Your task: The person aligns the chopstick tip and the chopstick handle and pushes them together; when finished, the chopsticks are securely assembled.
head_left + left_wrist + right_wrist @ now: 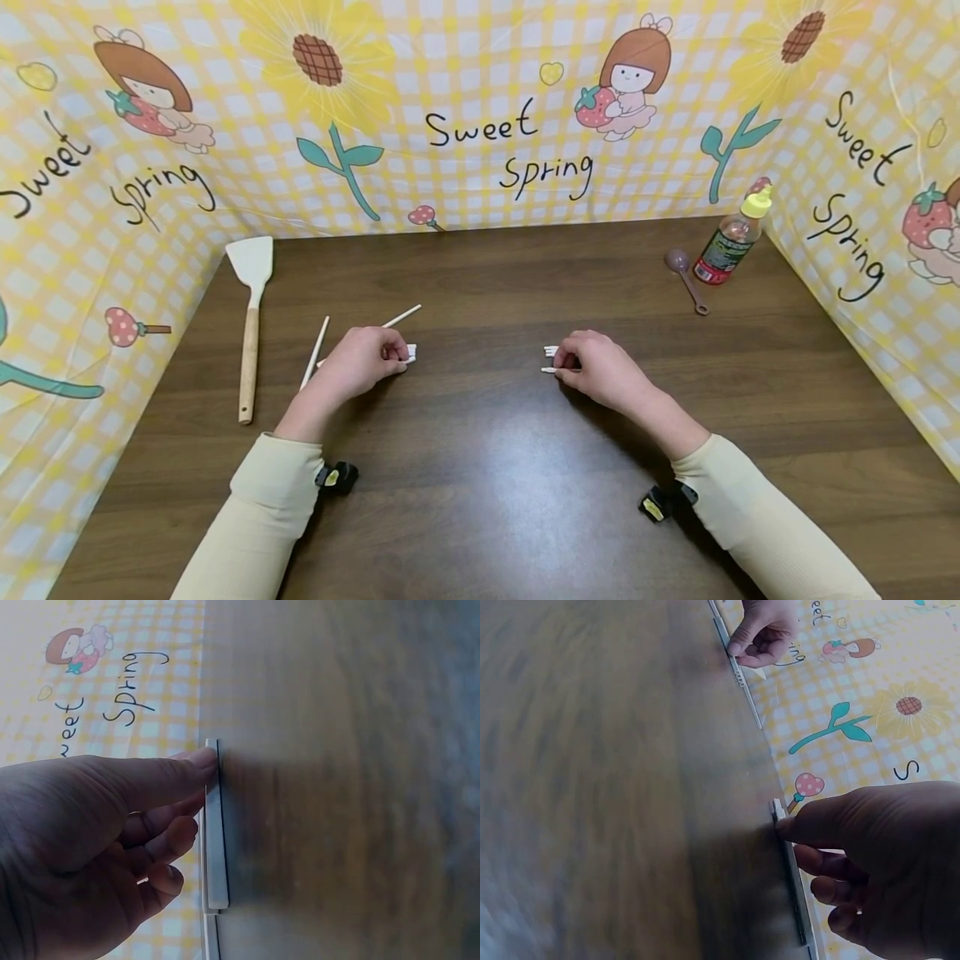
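Note:
My left hand point(363, 358) pinches a small white notched piece point(411, 353) between thumb and fingers, low over the brown table. In the left wrist view this piece looks like a long flat strip point(216, 862) seen edge-on, with the thumb on its upper end. Some way to the right, my right hand point(600, 367) pinches a similar white piece point(550, 369) with toothed ends. A long thin edge of that strip point(795, 889) shows in the right wrist view. Both hands hide most of their pieces, and their exact kind is unclear.
Thin white sticks point(316, 350) lie around my left hand. A white spatula point(251, 325) with a wooden handle lies at the left. Toward the back right are a brown spoon point(686, 279) and a yellow-capped bottle point(727, 246). Patterned cloth point(465, 183) walls the table's back and sides.

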Demonstrator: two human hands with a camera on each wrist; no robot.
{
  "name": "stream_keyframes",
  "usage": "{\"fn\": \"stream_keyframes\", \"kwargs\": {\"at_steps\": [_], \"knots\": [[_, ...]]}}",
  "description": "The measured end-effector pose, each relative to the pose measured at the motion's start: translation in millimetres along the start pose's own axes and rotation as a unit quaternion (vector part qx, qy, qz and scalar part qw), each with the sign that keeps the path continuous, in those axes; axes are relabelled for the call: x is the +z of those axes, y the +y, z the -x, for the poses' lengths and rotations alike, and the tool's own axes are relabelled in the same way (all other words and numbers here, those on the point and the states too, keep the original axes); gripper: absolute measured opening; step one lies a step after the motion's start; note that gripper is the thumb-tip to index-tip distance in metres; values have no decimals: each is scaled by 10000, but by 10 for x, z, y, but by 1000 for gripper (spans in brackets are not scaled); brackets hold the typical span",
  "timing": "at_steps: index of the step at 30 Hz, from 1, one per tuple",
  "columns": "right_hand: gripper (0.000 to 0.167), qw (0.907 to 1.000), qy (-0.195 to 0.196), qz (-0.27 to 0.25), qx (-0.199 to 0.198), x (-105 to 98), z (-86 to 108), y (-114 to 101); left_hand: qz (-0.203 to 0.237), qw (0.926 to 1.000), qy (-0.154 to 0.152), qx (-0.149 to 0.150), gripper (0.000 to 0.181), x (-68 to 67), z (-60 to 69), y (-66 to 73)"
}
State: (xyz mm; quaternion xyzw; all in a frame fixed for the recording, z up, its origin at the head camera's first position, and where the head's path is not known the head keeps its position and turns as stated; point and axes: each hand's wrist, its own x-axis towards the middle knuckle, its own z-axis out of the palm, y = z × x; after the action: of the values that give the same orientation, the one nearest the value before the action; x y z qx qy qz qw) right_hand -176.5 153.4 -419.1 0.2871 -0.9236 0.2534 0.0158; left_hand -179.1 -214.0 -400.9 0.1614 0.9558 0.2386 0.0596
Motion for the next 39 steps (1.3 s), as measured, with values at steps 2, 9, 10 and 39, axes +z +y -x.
{"fn": "stream_keyframes", "kwargs": {"at_steps": [2, 9, 10, 39], "knots": [[12, 9999, -85, -71, -19, 2, 0, -15, 53, 10000, -35, -23, 10, -1, 5, 12], [11, 9996, -228, -20, -148, -1, 5, -44, 12, 9999, -132, 1, 12, -5, 12, 37], [11, 9996, -213, 9, -182, 0, 5, -47, -16, 9999, -122, 16, 12, -5, 16, 41], [7, 9916, 231, -976, -812, 28, -14, -120, 42, 9964, 89, 843, 8, -42, 77, 449]]}}
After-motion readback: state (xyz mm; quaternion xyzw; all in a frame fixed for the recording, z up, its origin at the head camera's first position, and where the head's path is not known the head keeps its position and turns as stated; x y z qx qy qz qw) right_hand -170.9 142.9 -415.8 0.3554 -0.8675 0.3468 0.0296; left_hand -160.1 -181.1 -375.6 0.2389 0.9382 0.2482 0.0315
